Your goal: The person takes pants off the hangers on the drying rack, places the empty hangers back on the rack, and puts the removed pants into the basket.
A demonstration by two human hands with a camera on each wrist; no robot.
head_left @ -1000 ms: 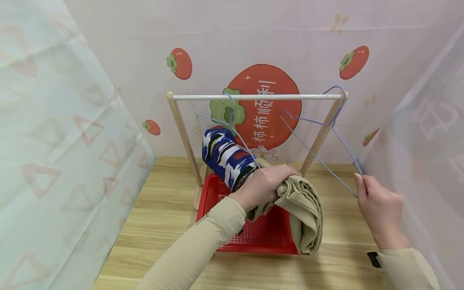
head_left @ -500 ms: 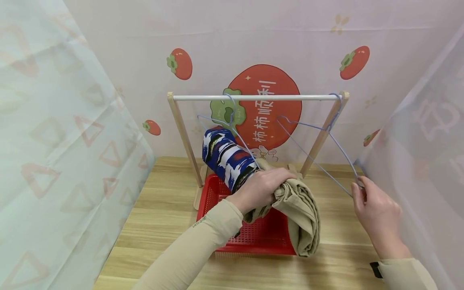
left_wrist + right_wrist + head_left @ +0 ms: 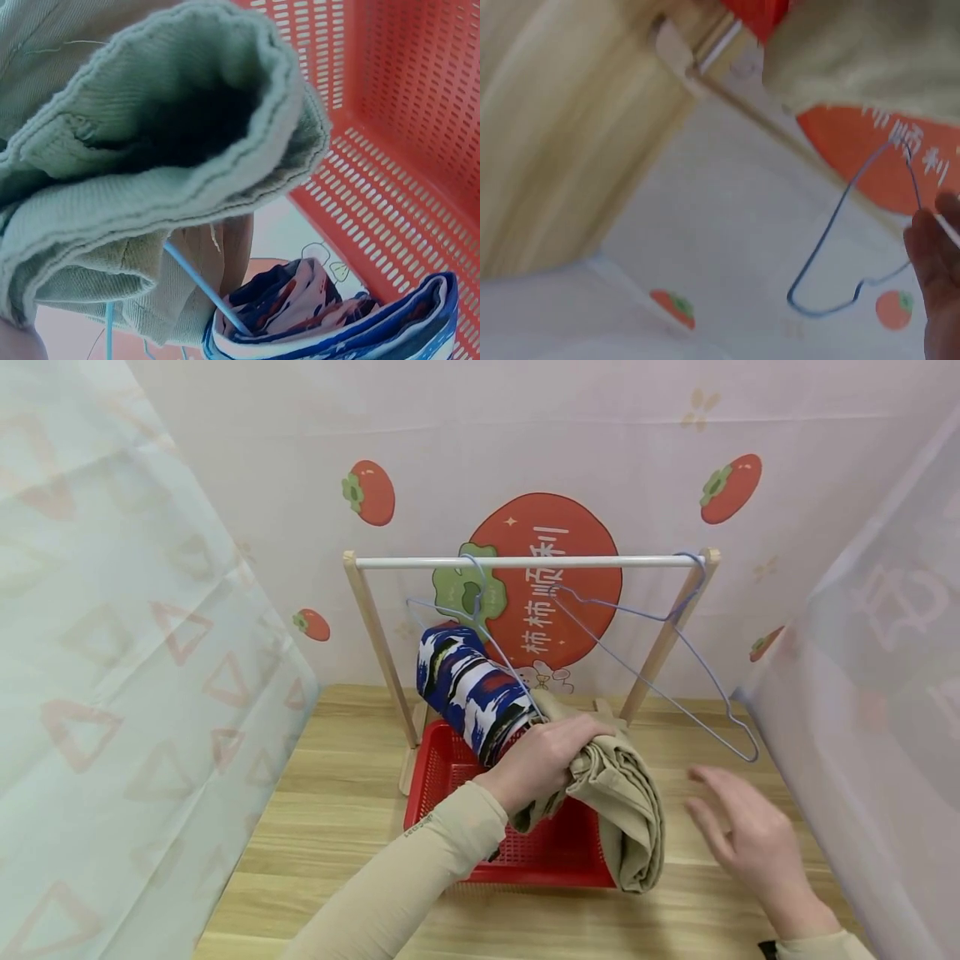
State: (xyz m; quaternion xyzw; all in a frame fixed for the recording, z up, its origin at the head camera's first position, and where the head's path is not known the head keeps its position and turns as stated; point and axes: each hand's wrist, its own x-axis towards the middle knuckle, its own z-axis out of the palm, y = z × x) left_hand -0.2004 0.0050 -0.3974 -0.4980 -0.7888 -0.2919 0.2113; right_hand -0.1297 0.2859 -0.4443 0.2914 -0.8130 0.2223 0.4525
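Note:
Folded khaki trousers (image 3: 626,818) are gripped by my left hand (image 3: 543,760) above the red basket (image 3: 525,883). In the left wrist view, a leg opening of the trousers (image 3: 187,135) faces the camera. To their left, a blue, white and black patterned garment (image 3: 472,685) hangs folded on a blue wire hanger (image 3: 477,607), whose arm runs down towards the khaki cloth. A second blue wire hanger (image 3: 677,610) hangs bare near the rail's right end. Below its lower right corner, my right hand (image 3: 750,843) is in the air, fingers apart, holding nothing.
A white rail (image 3: 577,562) on wooden posts (image 3: 382,652) stands behind the basket on the wood-grain table (image 3: 315,810). Printed cloth walls (image 3: 847,677) enclose the left, back and right sides.
My right hand has let go of the bare hanger and moved down and slightly left. That hanger's hook now sits on the rail and its body has swung left. My left hand stays on the trousers.

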